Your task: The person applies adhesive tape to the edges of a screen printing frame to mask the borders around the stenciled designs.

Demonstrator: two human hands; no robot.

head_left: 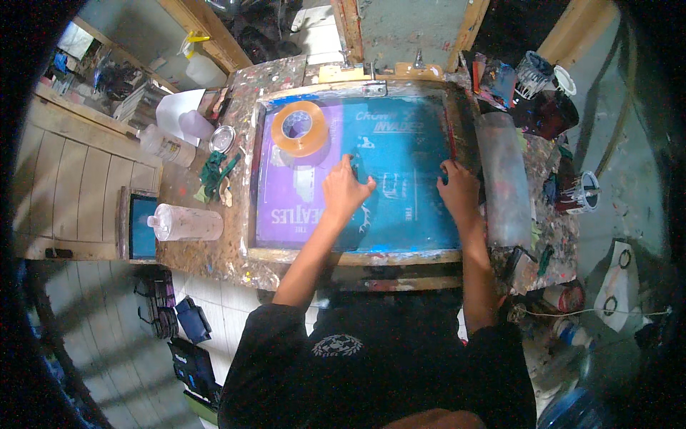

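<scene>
A wooden-framed printing screen (286, 254) lies on the worktable in front of me, its mesh half purple and half teal with pale stencil designs. On the purple part, toward the far left, rests a roll of clear amber tape (309, 146). My left hand (346, 191) is over the middle of the mesh, thumb and forefinger spread apart with nothing seen between them. At the right inner edge of the frame is my right hand (461, 191), its fingers curled in close to the thumb. A thin red strip (451, 132) runs along that edge just beyond it; what the fingers hold is too small to make out.
Metal hinge clamps (374, 88) sit at the screen's far edge. Left of it are a pinkish plastic bottle (187, 223), a green rag (214, 175) and a round lid (222, 139). A cloudy cylinder (504, 186) and paint-stained tubs (579, 193) stand on the right.
</scene>
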